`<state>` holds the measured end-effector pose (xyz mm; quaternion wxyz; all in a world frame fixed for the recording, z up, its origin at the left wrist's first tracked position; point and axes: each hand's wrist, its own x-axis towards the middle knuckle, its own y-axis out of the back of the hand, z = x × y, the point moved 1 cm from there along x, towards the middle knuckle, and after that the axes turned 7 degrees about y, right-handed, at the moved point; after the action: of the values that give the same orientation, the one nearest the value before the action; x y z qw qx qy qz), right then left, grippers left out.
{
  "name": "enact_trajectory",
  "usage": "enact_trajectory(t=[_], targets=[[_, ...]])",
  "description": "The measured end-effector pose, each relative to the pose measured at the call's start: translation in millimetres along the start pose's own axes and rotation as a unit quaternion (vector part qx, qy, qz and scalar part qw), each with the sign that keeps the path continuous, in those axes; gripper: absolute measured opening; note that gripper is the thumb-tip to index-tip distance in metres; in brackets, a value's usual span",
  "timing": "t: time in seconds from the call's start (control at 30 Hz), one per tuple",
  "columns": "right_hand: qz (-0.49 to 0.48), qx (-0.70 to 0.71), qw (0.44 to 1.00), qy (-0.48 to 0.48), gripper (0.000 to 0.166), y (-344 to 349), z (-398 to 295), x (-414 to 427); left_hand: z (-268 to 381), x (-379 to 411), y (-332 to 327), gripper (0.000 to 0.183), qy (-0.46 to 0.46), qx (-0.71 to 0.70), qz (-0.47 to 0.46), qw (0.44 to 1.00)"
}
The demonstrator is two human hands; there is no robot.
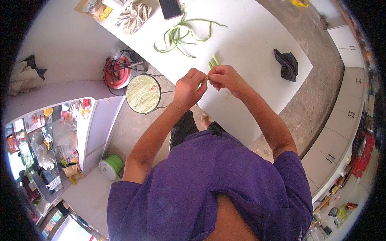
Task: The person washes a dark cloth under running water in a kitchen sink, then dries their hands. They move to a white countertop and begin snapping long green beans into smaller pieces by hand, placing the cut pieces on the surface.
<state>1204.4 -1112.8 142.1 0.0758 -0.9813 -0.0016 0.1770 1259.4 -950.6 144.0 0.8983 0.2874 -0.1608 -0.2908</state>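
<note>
My left hand (190, 88) and my right hand (226, 79) meet fingertip to fingertip over the near edge of the white table (247, 57). Between them they pinch a thin green bean, mostly hidden by the fingers; a bit of green shows by my left fingers and below that hand. Just beyond my right hand lie several short green bean pieces (214, 60), side by side on the table. Farther off, a loose tangle of long green beans (178, 34) spreads over the tabletop.
A black phone (170, 8), a crumpled patterned cloth (135, 16) and a packet (94, 9) lie at the table's far left. A dark cloth (287, 64) rests at right. Left of the table stand a round stool (143, 94), a red coiled hose (116, 72) and a green bucket (112, 166).
</note>
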Motion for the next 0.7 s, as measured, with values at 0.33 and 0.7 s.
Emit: enact_trajectory(t=[0.33, 0.7], targets=[[0.033, -0.334, 0.942, 0.015, 0.016, 24, 51, -32, -10, 21, -1, 0.005, 0.339, -0.475, 0.009, 0.812], [0.032, -0.534, 0.82, 0.202, 0.025, 25, 32, -60, -25, 22, 2, 0.022, 0.388, -0.584, -0.105, 0.705]])
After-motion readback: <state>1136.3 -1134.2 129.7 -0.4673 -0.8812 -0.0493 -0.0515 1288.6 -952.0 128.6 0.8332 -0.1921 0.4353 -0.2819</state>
